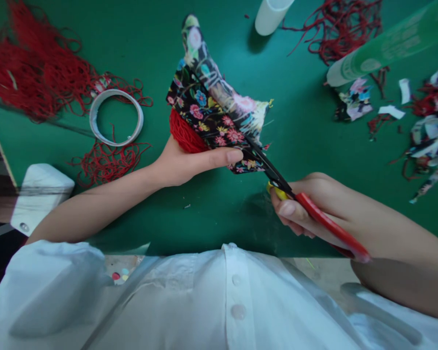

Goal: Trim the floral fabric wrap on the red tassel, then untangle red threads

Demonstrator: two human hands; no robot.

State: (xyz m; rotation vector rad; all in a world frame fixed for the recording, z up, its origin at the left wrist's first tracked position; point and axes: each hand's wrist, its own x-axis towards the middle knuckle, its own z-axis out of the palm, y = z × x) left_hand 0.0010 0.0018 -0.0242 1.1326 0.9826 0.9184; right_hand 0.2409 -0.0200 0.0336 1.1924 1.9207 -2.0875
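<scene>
My left hand (190,163) is closed on a piece of dark floral fabric (200,99), its thumb pressing on the near side. A flap of the cloth is folded back, showing a paler underside. A bundle of red yarn (188,133) bulges out between the cloth and my palm. Red-handled scissors (324,218) are gripped in my right hand (302,209). Their black blades point up and left and lie against the fabric's lower right part; whether they are cutting cannot be seen. Something yellow shows at my right fingers, beside the scissors' pivot.
Left on the green table (219,214) are a red yarn heap (40,68), a tape roll (141,119) and a white object (44,187). At right lie a green-and-clear tube (383,46), more red yarn (336,29) and fabric scraps (355,99). A white cylinder (270,18) stands at the back.
</scene>
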